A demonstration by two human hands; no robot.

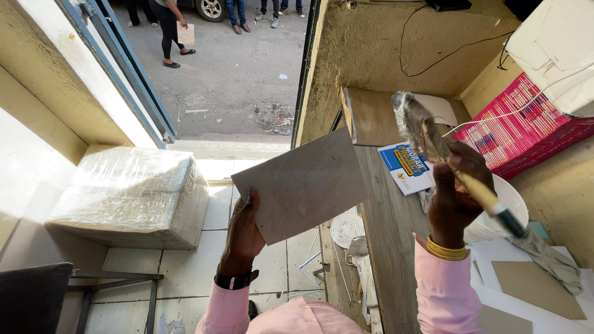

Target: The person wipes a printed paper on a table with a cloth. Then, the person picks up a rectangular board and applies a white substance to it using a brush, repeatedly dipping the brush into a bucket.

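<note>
L hand [242, 232] pinched the grey board [301, 184] at its lower-left corner; looked thin, stiff, light. R hand [453, 195] was fisted round a brush [433, 145] handle, bristles worn, soft.

People [167, 25]: cut off above the waist by the top edge.
Car [209, 7]: only a wheel in view.
Left hand [242, 234]: fingers hidden behind board [301, 184].
Brush [447, 158]: handle middle hidden in right hand [455, 192].
Booklet [405, 167]: corner under right hand.
Stool [37, 297]: cropped at bottom left.
</note>
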